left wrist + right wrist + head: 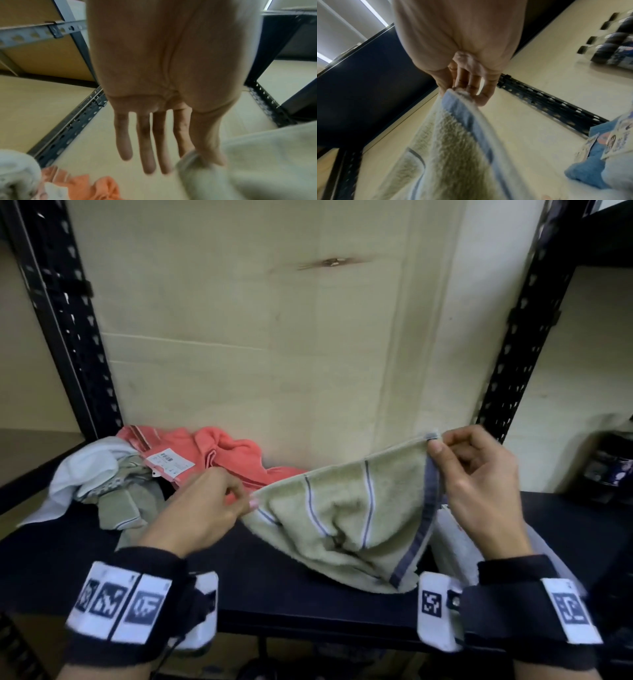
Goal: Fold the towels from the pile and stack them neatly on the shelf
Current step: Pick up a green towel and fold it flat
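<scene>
A pale green towel (346,508) with blue stripes and a blue border hangs spread between my two hands above the dark shelf (291,587). My left hand (219,501) pinches its left edge between thumb and forefinger, the other fingers straight. That pinch on the green towel (257,169) shows under my left hand (197,155) in the left wrist view. My right hand (445,450) pinches the top right corner by the blue border. In the right wrist view the towel (453,148) hangs from my right hand (458,88). The pile (144,474) lies at the back left.
The pile holds a coral towel (233,453) with a paper tag, a white cloth (89,470) and a green towel. A folded white and blue towel (455,539) lies under my right hand. Black perforated uprights (68,320) flank a cardboard back wall. Dark containers (609,460) stand at far right.
</scene>
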